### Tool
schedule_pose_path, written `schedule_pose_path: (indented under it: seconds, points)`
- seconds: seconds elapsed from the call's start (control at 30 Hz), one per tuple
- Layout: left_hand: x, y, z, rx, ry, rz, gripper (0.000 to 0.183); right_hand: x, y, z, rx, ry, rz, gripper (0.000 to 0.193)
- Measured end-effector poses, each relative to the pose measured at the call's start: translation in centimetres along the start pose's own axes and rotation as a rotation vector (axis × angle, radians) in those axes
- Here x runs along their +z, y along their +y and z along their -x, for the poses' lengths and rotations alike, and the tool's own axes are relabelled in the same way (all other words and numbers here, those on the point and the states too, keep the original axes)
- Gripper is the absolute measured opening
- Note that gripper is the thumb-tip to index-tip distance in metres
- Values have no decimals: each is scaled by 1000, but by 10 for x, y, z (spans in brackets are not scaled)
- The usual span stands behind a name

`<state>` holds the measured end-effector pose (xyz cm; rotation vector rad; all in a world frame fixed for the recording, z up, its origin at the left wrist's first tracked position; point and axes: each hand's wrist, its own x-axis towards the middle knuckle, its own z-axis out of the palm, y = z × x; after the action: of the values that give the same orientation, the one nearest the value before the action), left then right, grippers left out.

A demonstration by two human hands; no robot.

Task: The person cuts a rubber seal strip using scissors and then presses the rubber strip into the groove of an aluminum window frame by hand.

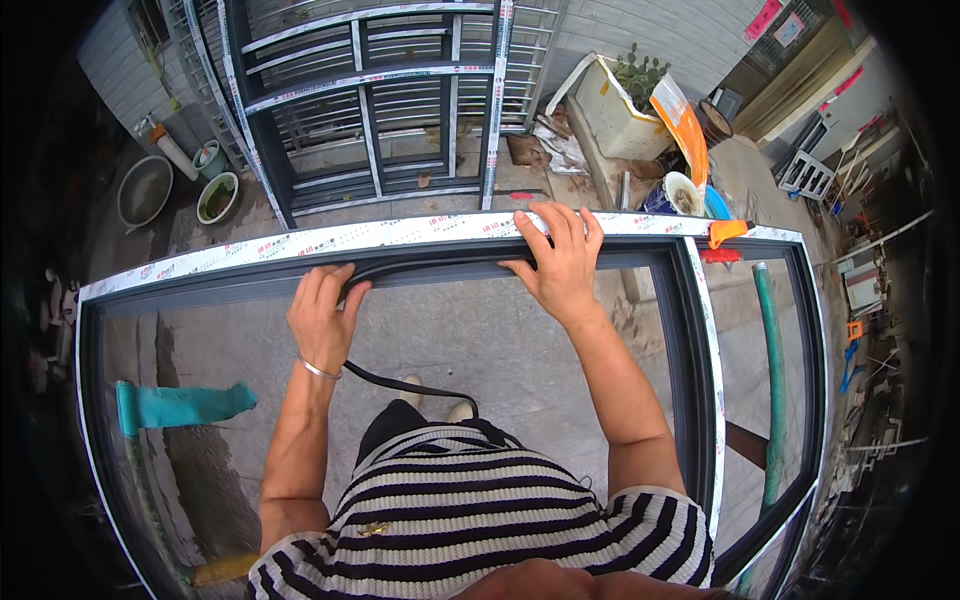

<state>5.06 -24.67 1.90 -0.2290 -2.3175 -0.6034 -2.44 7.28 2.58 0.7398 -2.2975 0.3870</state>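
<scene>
A large dark window frame [705, 350] lies in front of me, its outer faces covered with white printed protective film. A black rubber strip [430, 264] runs along the inner edge of the far rail, and its loose part hangs down in a curve in front of my body. My left hand [325, 315] is closed on this strip at the inner edge, left of the middle. Farther right, my right hand [562, 262] grips the far rail, fingers over the filmed face and thumb at the inner edge beside the strip.
An orange-handled tool [728, 232] rests on the frame's far rail at right. Behind stand more filmed frames [370, 75], basins [146, 190] and a white planter [625, 110] with a cactus. A green hose [770, 360] shows through the right section, teal material [190, 405] at left.
</scene>
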Motion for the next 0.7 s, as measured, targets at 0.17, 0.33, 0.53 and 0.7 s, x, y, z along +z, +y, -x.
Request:
schedule_pose_path:
  seconds: [0.17,0.33,0.53,0.7]
  points:
    - [2,-4,-3,29,-10,62,30,-3,-1,-1,19,-3,2,78]
    - [6,-4,-2,30,0,63,29,2,-4,-2,36,20,-8,81]
    - [8,-4,-4,14,41,33,30,19,-34,-9,105,22,32,85]
    - [7,5,-8,-21,39,58,32,23,-53,-18,100,10,0,82]
